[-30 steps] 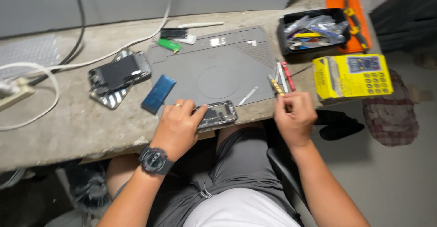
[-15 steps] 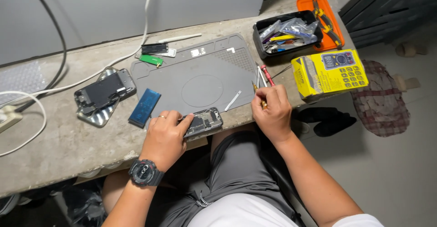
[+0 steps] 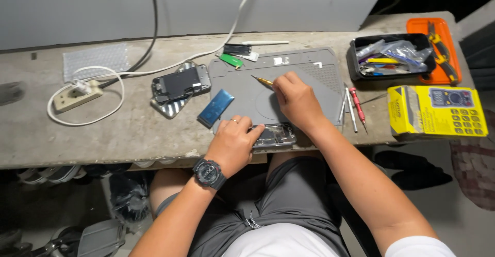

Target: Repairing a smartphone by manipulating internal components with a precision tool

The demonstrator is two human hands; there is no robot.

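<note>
Our left hand [image 3: 234, 142] presses down on the opened phone [image 3: 273, 136] at the near edge of the grey mat [image 3: 309, 76] on the worktop [image 3: 129, 128] — our right hand [image 3: 296, 100], above mid-mat, pinches a small yellow-handled tool [image 3: 263, 80].

Rough concrete bench [image 3: 103, 133], plain grey wall [image 3: 103, 4] behind, dim floor [image 3: 464, 221] below
</note>
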